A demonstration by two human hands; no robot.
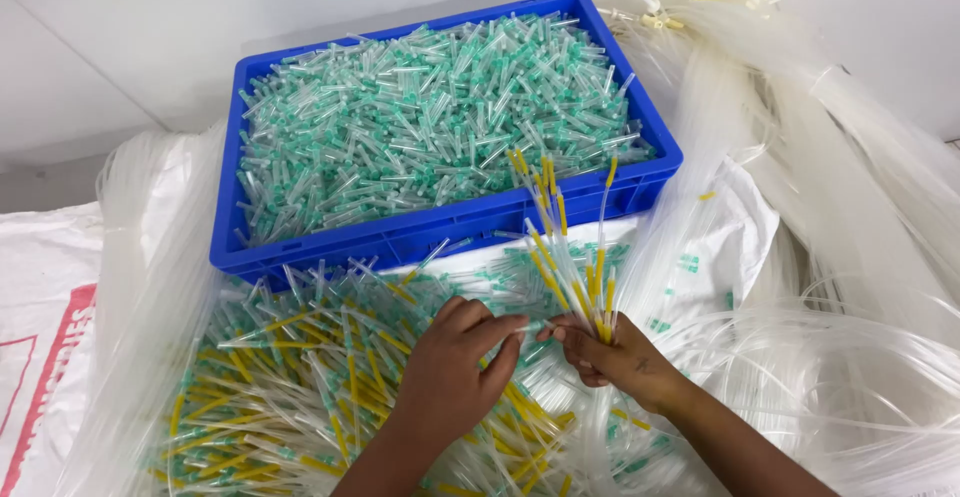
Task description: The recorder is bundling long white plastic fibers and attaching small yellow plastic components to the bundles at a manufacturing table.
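Note:
My right hand (612, 359) grips a fanned bunch of clear tubes with yellow tips (563, 247) that stands upward over the front edge of the blue crate. My left hand (455, 362) is just to its left, fingers curled, fingertips pinching a small clear piece that meets the base of the bunch. Both hands hover over a pile of clear, yellow and green tube parts (300, 377). A blue plastic crate (420, 237) behind the pile is full of clear caps with green ends (430, 117).
Long bundles of clear tubing (800, 187) drape along the right side, and another bundle (150, 257) lies on the left. A white sack with red print (45, 307) sits at the left. A pale wall runs behind the crate.

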